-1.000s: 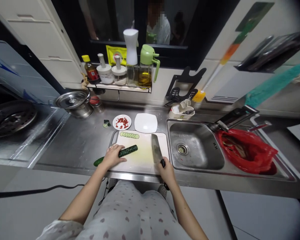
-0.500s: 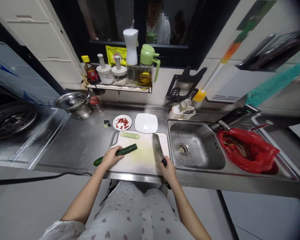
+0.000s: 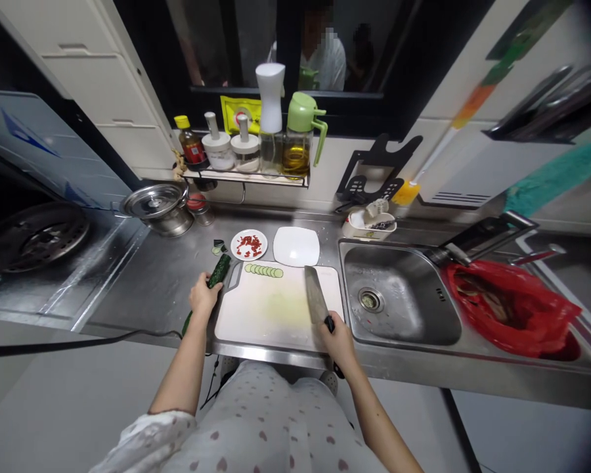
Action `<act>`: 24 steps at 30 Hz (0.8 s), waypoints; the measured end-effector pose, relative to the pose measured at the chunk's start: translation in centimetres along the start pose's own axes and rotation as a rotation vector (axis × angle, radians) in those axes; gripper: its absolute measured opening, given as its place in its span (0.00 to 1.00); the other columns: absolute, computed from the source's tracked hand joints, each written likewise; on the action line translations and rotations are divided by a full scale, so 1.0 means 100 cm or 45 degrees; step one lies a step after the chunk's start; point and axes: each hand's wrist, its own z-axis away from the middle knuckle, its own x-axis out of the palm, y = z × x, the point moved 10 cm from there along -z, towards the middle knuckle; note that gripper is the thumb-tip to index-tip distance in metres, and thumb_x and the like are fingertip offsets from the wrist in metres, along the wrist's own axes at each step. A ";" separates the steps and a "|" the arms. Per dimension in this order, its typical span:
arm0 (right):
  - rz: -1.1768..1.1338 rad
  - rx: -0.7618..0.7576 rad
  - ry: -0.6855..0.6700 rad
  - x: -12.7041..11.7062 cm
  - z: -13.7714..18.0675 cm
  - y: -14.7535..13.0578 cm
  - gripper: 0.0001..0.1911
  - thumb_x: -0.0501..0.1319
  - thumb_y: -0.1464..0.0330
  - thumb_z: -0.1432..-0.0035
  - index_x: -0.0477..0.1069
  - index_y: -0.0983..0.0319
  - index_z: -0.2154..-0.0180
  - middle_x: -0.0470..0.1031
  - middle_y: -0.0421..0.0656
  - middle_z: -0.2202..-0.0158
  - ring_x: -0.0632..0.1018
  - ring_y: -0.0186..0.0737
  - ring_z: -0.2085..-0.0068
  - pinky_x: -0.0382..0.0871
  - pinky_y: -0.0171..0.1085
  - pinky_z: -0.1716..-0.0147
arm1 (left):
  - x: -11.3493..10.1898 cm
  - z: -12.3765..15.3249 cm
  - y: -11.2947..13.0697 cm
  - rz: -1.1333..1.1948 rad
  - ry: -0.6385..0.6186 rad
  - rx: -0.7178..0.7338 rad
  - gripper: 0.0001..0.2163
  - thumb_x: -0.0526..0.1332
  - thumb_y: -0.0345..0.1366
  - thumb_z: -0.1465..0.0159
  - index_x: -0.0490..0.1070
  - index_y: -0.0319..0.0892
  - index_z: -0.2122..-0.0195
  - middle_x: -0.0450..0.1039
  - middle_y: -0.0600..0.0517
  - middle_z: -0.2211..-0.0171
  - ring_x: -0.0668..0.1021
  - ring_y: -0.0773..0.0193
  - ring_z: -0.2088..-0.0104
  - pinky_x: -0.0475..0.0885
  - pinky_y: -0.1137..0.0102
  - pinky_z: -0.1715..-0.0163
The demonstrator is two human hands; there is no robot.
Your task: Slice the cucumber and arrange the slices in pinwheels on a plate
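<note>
A dark green cucumber (image 3: 220, 270) is gripped in my left hand (image 3: 205, 293), left of the white cutting board (image 3: 256, 315). Its lower part is partly hidden behind my hand and wrist. My right hand (image 3: 339, 336) is closed around the black handle of a kitchen knife (image 3: 316, 295), whose broad blade lies over the board's right side. A row of overlapping cucumber slices (image 3: 264, 270) rests along the board's far edge. Behind the board stand a white plate of chopped red pieces (image 3: 249, 245) and a bare white square plate (image 3: 296, 246).
Dark green scraps (image 3: 219, 247) lie beside the round plate. To the right is a steel sink (image 3: 398, 295) with a red plastic bag (image 3: 515, 309) beyond it. A lidded pot (image 3: 160, 210) stands back left, under a seasoning shelf (image 3: 256, 175).
My left hand has carried the cucumber leftward off the board and turned it more upright in view. The knife stays over the board's right side. The whole view has shifted slightly.
</note>
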 end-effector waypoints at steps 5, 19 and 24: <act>0.021 0.009 -0.010 0.000 -0.002 -0.002 0.15 0.52 0.61 0.50 0.69 0.60 0.63 0.72 0.41 0.74 0.72 0.41 0.71 0.62 0.34 0.71 | 0.009 -0.006 -0.003 -0.028 -0.021 -0.064 0.18 0.62 0.50 0.42 0.67 0.50 0.53 0.78 0.46 0.56 0.78 0.48 0.55 0.70 0.63 0.63; 0.004 0.007 -0.001 0.001 0.001 0.005 0.16 0.52 0.61 0.50 0.69 0.61 0.63 0.73 0.41 0.74 0.72 0.40 0.72 0.61 0.33 0.72 | 0.006 0.003 0.003 -0.043 -0.025 -0.019 0.24 0.62 0.51 0.42 0.66 0.48 0.47 0.73 0.44 0.50 0.75 0.49 0.50 0.70 0.61 0.57; 0.023 -0.002 0.006 0.004 0.001 0.008 0.15 0.52 0.62 0.48 0.69 0.60 0.61 0.73 0.41 0.74 0.72 0.40 0.71 0.61 0.33 0.71 | -0.008 0.024 0.043 -0.070 0.200 0.261 0.22 0.57 0.47 0.37 0.66 0.45 0.43 0.68 0.40 0.45 0.68 0.45 0.44 0.63 0.54 0.48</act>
